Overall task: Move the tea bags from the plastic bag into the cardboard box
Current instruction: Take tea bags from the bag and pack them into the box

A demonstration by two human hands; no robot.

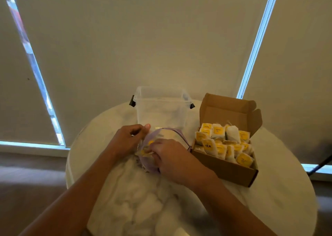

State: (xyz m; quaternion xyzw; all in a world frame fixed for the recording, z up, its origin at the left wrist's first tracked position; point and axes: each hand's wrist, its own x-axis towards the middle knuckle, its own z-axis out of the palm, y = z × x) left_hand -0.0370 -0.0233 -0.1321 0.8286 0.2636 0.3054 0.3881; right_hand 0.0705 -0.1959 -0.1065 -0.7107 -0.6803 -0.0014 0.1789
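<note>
The plastic bag (167,137) is thin and see-through, a little purple in colour, with a dark zip line along its open mouth. It lies crumpled on the round table (125,199), which has a white top with grey veins, like marble. Inside the bag I see a few pale paper sachets (150,142) with yellow labels.

Just to the right of the bag stands the cardboard box (226,169). It is brown, rectangular and matte, and its lid is folded up and back. The box is already packed with tea bags (224,146), soft white paper squares with yellow labels that stand in uneven rows. One of them reads "TEA".

Behind the plastic bag is a clear plastic tub (161,108) with black clips on its sides. Pale roller blinds (125,38) hang behind the table.

My left hand (125,138) is at the left rim of the plastic bag. Its fingers are curled, its thumb points up, and it grips the edge of the bag to hold the mouth open.

My right hand (172,156) comes from the right, knuckles up, with its fingers bent into the mouth of the bag among the sachets. The fingertips are against one of them, but I cannot tell if they really pinch it. Both forearms are bare and reach forward over the table.
</note>
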